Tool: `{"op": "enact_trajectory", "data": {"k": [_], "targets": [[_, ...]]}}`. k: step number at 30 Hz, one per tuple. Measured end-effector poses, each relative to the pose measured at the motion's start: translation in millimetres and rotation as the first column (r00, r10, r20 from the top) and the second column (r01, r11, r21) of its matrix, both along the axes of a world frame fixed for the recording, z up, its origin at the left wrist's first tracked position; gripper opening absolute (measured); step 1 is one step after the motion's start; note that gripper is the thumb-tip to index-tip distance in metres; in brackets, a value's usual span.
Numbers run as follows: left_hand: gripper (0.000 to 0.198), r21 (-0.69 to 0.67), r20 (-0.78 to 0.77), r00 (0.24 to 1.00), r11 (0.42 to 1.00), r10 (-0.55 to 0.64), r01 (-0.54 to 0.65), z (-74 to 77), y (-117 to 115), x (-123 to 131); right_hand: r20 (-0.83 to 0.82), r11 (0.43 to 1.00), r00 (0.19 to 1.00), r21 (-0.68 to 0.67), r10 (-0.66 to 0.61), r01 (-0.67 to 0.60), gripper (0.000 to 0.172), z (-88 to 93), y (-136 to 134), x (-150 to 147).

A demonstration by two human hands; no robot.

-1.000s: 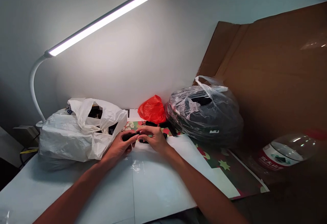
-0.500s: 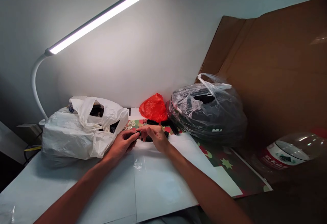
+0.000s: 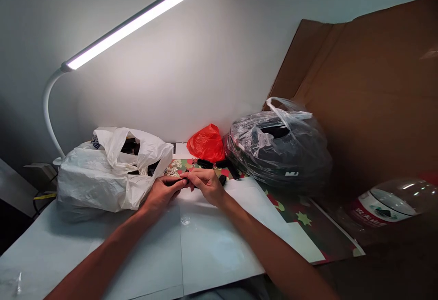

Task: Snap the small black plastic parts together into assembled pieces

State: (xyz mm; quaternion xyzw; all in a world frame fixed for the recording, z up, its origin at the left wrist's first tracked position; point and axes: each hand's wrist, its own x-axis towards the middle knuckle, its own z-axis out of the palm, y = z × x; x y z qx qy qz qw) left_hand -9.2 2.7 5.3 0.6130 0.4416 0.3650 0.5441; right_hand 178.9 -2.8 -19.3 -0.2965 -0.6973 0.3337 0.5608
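Note:
In the head view, my left hand [image 3: 166, 190] is closed on a small black piece [image 3: 187, 179], its thumb and fingers pinching it. My right hand [image 3: 208, 185] meets it from the other side, fingertips pressed together at the end of the piece. Whether the right fingers hold the black piece or some smaller part is hidden. Behind the hands lies a pile of small light metallic bits [image 3: 174, 167]. Several black pieces [image 3: 205, 163] lie past the right hand, and another black block [image 3: 222, 180] shows beside its knuckles.
A white plastic bag [image 3: 99, 181] with black items stands on the left, under a lit desk lamp [image 3: 137, 22]. A red bag [image 3: 206, 143] sits at the back. To the right are a clear bag [image 3: 280, 154] of dark items, cardboard [image 3: 369, 90] and a plastic bottle [image 3: 383, 206].
My right fingers have moved in from slightly apart and now pinch together at the left hand's fingertips. The left hand has stayed nearly in place; the view has shifted slightly.

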Motion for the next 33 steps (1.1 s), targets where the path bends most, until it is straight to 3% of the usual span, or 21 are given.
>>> {"op": "enact_trajectory", "data": {"k": [8, 15, 19, 25, 33], "targets": [[0.051, -0.038, -0.012, 1.000, 0.999, 0.010, -0.011, 3.7, -3, 1, 0.054, 0.999, 0.998, 0.032, 0.017, -0.019, 0.051, -1.8, 2, 2], [0.050, -0.017, 0.133, 0.990, 0.999, -0.042, 0.044, 8.8, -4, 4, -0.127, 0.977, 0.986, -0.175, 0.104, -0.125, 0.047, -5.4, 10, 1], [0.046, -0.040, 0.153, 0.983, 0.993, -0.105, 0.113, 2.0, -1, 2, -0.160, 0.954, 0.975, -0.232, 0.156, -0.190, 0.045, -6.0, 12, 2], [0.043, -0.116, 0.195, 0.961, 0.968, -0.196, 0.221, -6.3, 2, 0, -0.106, 0.959, 0.978, -0.204, 0.180, -0.199, 0.045, -7.1, 11, 6], [0.048, -0.139, 0.191, 0.973, 0.978, -0.131, 0.159, 5.5, -3, 2, -0.215, 0.942, 0.962, -0.252, 0.169, -0.222, 0.044, -2.2, 9, 3]]}}
